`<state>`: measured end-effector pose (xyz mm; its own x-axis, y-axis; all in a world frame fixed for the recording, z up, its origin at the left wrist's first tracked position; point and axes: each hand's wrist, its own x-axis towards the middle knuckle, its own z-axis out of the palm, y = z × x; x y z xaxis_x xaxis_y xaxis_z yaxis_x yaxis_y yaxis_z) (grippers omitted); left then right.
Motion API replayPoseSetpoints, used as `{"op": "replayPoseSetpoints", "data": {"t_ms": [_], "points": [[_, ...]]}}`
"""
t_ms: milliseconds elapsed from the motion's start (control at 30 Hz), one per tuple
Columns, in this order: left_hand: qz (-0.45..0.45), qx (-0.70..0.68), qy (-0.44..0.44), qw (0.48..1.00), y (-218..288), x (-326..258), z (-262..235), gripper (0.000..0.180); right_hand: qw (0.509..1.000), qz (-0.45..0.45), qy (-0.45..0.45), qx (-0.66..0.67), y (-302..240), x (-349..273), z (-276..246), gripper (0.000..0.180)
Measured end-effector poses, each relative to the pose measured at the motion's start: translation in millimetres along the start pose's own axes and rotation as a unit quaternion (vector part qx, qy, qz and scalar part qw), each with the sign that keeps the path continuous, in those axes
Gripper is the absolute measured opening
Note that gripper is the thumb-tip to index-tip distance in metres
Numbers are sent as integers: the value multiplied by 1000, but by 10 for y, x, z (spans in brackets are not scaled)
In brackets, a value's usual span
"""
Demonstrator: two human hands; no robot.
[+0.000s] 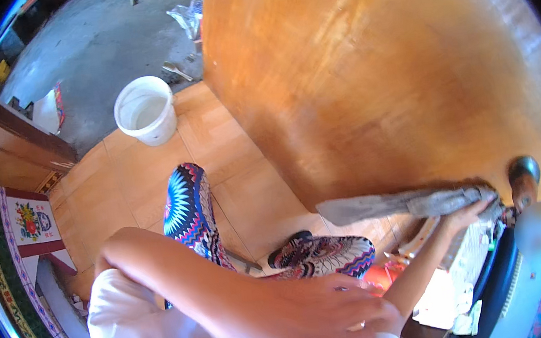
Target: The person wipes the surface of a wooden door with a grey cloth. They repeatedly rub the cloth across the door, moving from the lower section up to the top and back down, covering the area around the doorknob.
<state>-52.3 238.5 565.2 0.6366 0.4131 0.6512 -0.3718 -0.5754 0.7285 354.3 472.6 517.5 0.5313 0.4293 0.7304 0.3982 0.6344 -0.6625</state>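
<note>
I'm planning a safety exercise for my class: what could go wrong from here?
The white bucket stands on the tiled floor near the lower edge of the wooden door, so a swing of the door might knock it. The grey cloth in the right hand is close to the dark-tipped handle and could snag there.

I've 1 L hand (325, 312) + 1 R hand (468, 215) = 2; also count 1 gry rag (387, 208), 1 wht bucket (162, 131), 1 wood panel (348, 88), 2 ptrnd trouser legs (188, 201).
</note>
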Motion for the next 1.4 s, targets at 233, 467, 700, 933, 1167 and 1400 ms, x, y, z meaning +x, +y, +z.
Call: {"op": "replayPoseSetpoints", "data": {"t_ms": [233,467,700,933,1167,1400], "points": [[-215,-351,278,868,-607,-795,-1105,42,998,-43,-27,-41,-156,-148,294,53],[-462,-23,119,879,-2313,-583,-441,66,1000,5,-16,-22,-343,-355,288,59],[-355,-41,126,925,-3048,206,492,48,938,-227,-54,-257,-735,-894,185,68],[-215,-578,329,715,-2419,102,755,57,910,-142,-308,-239,-1088,-1733,113,85],[-284,-416,340,794,-2111,-90,373,39,890,-100,-426,-132,-1347,-1624,-53,68],[-269,-510,416,703,-2024,121,227,54,918,255,-262,153,-943,-1366,69,15]]}}
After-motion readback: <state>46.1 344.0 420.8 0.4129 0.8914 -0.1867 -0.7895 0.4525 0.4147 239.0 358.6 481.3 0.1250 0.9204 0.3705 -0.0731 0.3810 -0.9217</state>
